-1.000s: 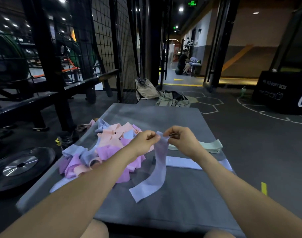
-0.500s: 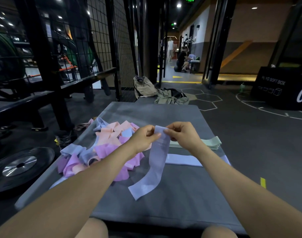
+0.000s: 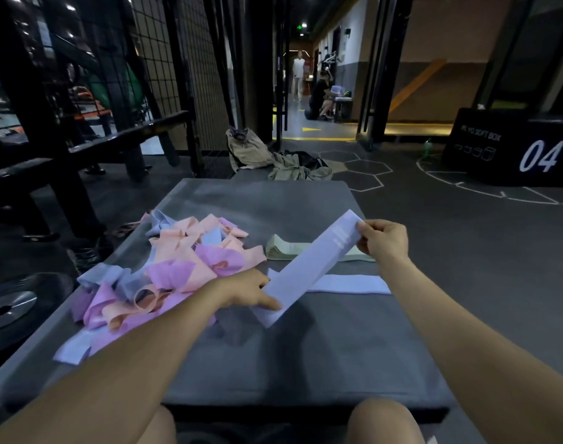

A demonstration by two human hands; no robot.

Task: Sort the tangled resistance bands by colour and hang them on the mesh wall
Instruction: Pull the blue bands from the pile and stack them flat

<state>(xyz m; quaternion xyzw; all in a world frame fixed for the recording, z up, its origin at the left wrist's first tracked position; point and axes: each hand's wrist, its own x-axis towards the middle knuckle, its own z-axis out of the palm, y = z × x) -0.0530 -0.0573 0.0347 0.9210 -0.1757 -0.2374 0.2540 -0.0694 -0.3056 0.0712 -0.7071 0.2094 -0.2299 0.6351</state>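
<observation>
Pale-blue flat elastic band (image 3: 309, 267) runs diagonal: top end pinched in right hand (image 3: 386, 241), low end at left hand (image 3: 245, 291), pinch or press unclear. Matching laid-flat blue band (image 3: 354, 284) lies just beneath, towards the right hand.

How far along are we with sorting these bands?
Sorted: a pale green stack and a flat blue band lie on the mat. In hand: the left hand and right hand hold a second blue band stretched between them. Left: the tangled pile, and all hanging; no bands visible on the mesh wall.

Lilac band (image 3: 309, 267) taut, aslant; tangled pink, peach, lilac pile (image 3: 177, 272) left of it
</observation>
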